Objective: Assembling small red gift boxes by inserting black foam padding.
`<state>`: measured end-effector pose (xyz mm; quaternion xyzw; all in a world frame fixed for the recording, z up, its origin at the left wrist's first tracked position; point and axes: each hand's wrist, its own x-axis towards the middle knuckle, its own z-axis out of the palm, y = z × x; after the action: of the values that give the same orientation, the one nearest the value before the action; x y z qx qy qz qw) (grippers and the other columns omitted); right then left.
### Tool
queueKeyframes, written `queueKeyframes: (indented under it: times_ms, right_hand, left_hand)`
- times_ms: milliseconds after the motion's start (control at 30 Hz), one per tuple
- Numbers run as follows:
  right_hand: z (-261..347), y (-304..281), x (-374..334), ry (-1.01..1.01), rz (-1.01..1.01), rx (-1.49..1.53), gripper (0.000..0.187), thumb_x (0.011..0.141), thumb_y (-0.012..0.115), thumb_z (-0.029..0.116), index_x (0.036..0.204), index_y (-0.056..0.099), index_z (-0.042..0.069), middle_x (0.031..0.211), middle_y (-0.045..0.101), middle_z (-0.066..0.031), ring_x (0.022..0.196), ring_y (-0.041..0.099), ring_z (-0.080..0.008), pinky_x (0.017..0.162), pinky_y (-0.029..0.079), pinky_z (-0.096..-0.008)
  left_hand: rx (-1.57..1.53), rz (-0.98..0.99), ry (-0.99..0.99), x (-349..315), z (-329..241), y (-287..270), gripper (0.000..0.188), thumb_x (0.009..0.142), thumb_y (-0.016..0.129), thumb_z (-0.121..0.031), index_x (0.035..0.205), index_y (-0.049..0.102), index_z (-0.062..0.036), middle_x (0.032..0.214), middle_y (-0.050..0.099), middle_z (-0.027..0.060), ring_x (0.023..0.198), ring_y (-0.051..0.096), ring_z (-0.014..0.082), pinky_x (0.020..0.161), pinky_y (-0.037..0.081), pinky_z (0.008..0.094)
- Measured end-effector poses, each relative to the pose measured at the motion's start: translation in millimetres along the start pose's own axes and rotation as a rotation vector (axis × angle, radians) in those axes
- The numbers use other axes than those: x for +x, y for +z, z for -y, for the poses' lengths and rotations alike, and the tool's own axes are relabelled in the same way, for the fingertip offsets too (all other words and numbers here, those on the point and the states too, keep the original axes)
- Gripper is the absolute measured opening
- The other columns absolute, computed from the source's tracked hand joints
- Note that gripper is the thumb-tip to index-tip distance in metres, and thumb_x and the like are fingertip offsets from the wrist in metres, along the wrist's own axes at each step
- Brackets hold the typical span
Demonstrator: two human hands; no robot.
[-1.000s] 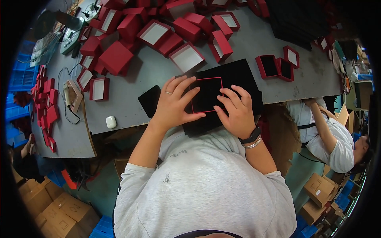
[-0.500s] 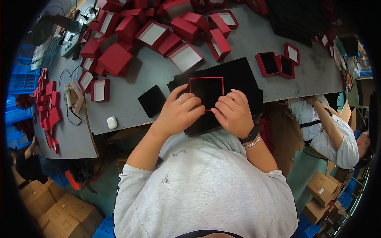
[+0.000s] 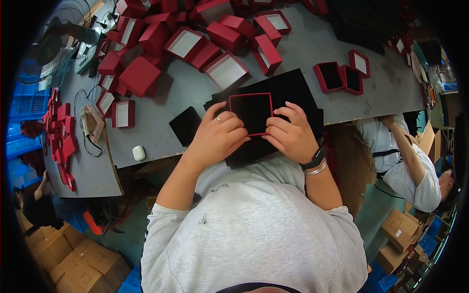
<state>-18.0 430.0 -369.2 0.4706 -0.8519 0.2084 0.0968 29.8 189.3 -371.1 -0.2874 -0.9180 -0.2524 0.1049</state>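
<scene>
Between my two hands is a small square red box (image 3: 250, 94), its open side up and its inside lined in black. My left hand (image 3: 221, 129) grips the left side, fingers curled in and the index finger raised toward the upper left corner. On the right edge, my right hand (image 3: 294, 134) has its fingers bent at the rim and its thumb near the lower corner. Beneath the box lies a stack of black sheets (image 3: 298, 93). A separate black square piece (image 3: 185, 125) rests on the table left of my left hand.
Many red boxes with pale insides (image 3: 227, 71) pile up across the far side of the grey table (image 3: 173, 93). To the right stand two black-lined red boxes (image 3: 329, 77). A white earbud case (image 3: 138, 153) sits near the front edge. Another person (image 3: 408, 161) is at the right.
The box and both hands have shifted slightly left. The fingers of my right hand have spread a little along the box's right edge.
</scene>
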Motion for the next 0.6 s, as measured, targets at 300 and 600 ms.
queueKeyframes:
  times_ms: [300, 600]
  right_hand:
    - [-4.4, 0.3, 2.9, 0.123, -0.024, 0.083, 0.024, 0.072, 0.079, 0.017, 0.085, 0.062, 0.008, 0.127, 0.061, -0.0038, 0.131, 0.046, -0.029, 0.108, 0.042, -0.0461]
    - [7.2, -8.5, 23.9, 0.137, 0.233, -0.093, 0.022, 0.074, 0.077, 0.018, 0.086, 0.062, 0.008, 0.139, 0.057, -0.0061, 0.139, 0.041, -0.0318, 0.113, 0.036, -0.0449]
  left_hand:
    - [-0.115, -0.07, -0.031, -5.7, 4.2, 6.1, 0.017, 0.074, 0.082, -0.019, 0.082, 0.07, -0.0109, 0.086, 0.064, -0.0006, 0.102, 0.064, 0.017, 0.108, 0.039, 0.0464]
    - [-0.064, -0.061, -0.024, -5.3, -0.7, 6.2, 0.016, 0.075, 0.081, -0.018, 0.082, 0.069, -0.0094, 0.086, 0.064, 0.0006, 0.105, 0.064, 0.0187, 0.107, 0.042, 0.0464]
